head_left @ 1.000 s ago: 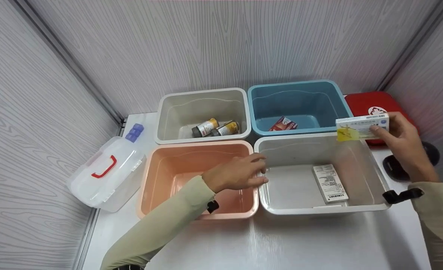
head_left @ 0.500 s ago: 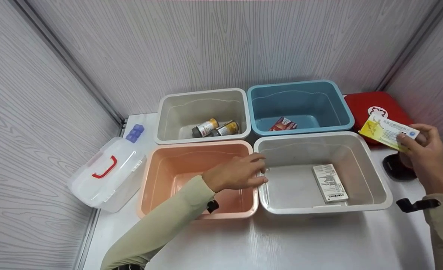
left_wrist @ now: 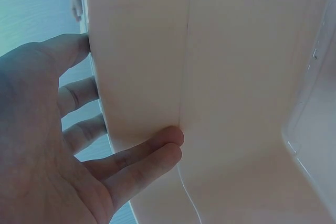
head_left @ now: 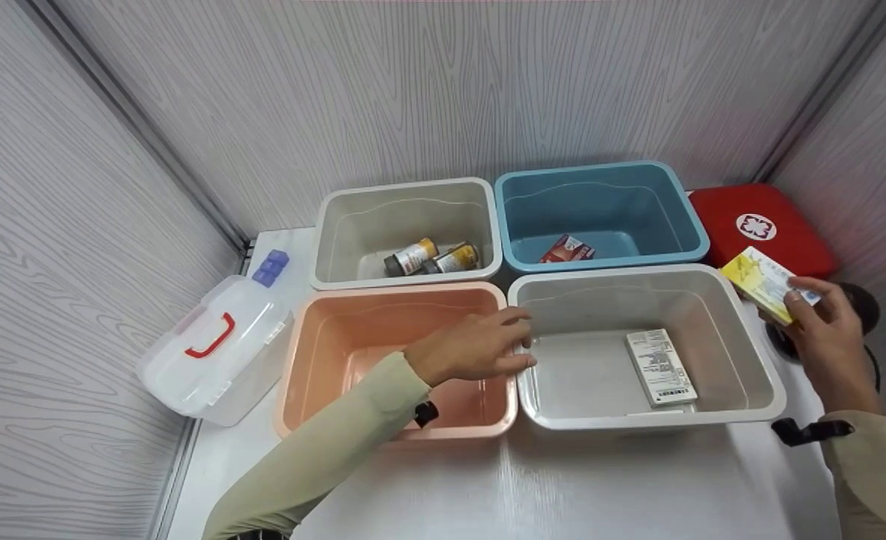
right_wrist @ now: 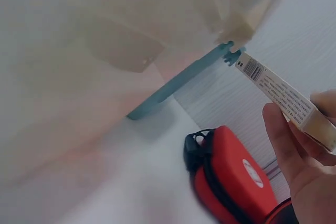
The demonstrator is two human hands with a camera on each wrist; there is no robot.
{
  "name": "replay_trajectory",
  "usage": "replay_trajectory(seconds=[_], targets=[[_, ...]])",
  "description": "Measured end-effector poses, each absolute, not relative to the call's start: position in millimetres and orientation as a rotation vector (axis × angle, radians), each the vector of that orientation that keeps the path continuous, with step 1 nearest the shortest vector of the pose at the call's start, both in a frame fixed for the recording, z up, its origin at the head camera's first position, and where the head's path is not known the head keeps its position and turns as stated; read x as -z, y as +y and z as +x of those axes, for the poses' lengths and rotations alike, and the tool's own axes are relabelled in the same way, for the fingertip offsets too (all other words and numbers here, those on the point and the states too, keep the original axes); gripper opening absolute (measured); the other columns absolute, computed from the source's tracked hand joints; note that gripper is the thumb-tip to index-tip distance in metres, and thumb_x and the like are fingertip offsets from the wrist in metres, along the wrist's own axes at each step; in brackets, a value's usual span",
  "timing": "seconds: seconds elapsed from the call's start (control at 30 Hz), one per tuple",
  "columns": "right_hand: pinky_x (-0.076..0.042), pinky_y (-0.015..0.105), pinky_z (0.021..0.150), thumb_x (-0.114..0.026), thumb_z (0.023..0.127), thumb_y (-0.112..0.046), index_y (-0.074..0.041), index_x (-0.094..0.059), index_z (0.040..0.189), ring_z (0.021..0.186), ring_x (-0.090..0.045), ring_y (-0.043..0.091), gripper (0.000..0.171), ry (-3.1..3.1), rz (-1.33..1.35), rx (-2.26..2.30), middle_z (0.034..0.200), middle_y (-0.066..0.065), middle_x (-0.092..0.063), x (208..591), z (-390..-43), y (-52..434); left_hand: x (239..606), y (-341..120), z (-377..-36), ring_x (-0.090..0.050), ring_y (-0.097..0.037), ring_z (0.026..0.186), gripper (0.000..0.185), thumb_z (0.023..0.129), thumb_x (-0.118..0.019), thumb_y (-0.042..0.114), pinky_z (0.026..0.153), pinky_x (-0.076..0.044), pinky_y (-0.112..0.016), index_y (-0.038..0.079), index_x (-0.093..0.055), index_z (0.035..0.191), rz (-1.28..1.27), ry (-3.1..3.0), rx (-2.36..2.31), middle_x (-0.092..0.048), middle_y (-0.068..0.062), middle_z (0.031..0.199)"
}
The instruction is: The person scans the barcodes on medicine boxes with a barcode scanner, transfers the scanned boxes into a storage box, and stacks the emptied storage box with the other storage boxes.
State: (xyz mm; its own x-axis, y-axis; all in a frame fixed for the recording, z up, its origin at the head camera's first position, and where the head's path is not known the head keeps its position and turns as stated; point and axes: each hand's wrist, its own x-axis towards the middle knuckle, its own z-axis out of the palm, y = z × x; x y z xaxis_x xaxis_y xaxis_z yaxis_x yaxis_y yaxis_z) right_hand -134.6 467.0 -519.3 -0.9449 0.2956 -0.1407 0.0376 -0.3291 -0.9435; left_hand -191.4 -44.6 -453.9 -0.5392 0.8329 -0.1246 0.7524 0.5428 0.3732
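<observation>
In the head view my left hand [head_left: 473, 349] rests at the adjoining rims of the orange bin [head_left: 397, 433] and the front grey bin [head_left: 641, 424]. Up close in the left wrist view, two fingers [left_wrist: 139, 169] reach over the orange wall and the others touch its edge. My right hand [head_left: 829, 337] pinches a yellow-and-white medicine box [head_left: 761, 281] between thumb and fingers, to the right of the front grey bin's rim. The printed side of that medicine box [right_wrist: 278, 95] shows in the right wrist view. A white printed box [head_left: 660, 367] lies inside the front grey bin.
Behind stand another grey bin [head_left: 352, 281] holding two bottles [head_left: 431, 257] and a blue bin [head_left: 600, 262] with a red packet [head_left: 566, 249]. A red first-aid case [head_left: 765, 225] sits at the right, a clear lidded box [head_left: 214, 349] and purple pill organizer [head_left: 271, 266] at the left.
My right hand has carried the medicine box from over the front grey bin's back right corner to its right side, lowering and tilting it. The left hand stays in place.
</observation>
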Motion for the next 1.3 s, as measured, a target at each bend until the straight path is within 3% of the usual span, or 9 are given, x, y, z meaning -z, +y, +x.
replay_trajectory(seconds=[0.27,0.4,0.6,0.77,1.03,1.3], targets=[[-0.064,0.023,0.086,-0.075,0.103,-0.009,-0.023,-0.054,0.147,0.105,-0.071,0.008,0.051,-1.505,-0.563,-2.498,0.138,-0.006,-0.050,540,-134,458,453,-45,-191,-0.065,-0.026,0.123,0.041,0.112,-0.056,0.044,0.106,-0.056,-0.044,0.012,-0.065,0.136,1.313,2.472,-0.426,-0.048,-0.009,0.165],[-0.065,0.027,0.082,-0.068,0.103,0.006,-0.017,-0.059,0.141,0.100,-0.075,0.013,0.045,-1.241,-0.565,-2.564,0.135,-0.003,-0.052,547,-136,455,452,-45,-190,-0.065,-0.025,0.121,0.040,0.112,-0.056,0.044,0.105,-0.057,-0.043,0.013,-0.065,0.136,1.298,2.468,-0.433,-0.047,-0.009,0.166],[-0.066,0.029,0.078,-0.066,0.101,0.011,-0.015,-0.063,0.134,0.093,-0.077,0.016,0.042,-1.126,-0.586,-2.562,0.128,-0.001,-0.056,550,-136,455,453,-45,-190,-0.065,-0.026,0.126,0.041,0.112,-0.056,0.045,0.107,-0.056,-0.044,0.013,-0.065,0.136,1.302,2.467,-0.427,-0.047,-0.009,0.167],[-0.067,0.033,0.082,-0.060,0.104,0.011,-0.013,-0.061,0.137,0.097,-0.078,0.022,0.040,-1.111,-0.463,-2.600,0.131,0.002,-0.052,542,-134,456,453,-45,-191,-0.067,-0.029,0.130,0.040,0.112,-0.056,0.045,0.109,-0.056,-0.045,0.014,-0.066,0.134,1.314,2.492,-0.399,-0.048,-0.009,0.167],[-0.066,0.031,0.085,-0.063,0.105,0.007,-0.014,-0.057,0.145,0.109,-0.073,0.019,0.045,-1.264,-0.407,-2.506,0.146,-0.001,-0.040,496,-145,468,450,-44,-189,-0.066,-0.030,0.131,0.040,0.112,-0.056,0.044,0.112,-0.055,-0.045,0.014,-0.066,0.137,1.286,2.467,-0.407,-0.045,-0.011,0.170],[-0.061,0.021,0.093,-0.070,0.105,-0.005,-0.016,-0.054,0.153,0.130,-0.053,0.017,0.052,-1.668,-0.318,-2.342,0.149,-0.001,-0.045,443,-165,463,452,-45,-190,-0.066,-0.028,0.128,0.040,0.112,-0.056,0.045,0.110,-0.056,-0.043,0.015,-0.066,0.137,1.283,2.474,-0.402,-0.045,-0.009,0.170]])
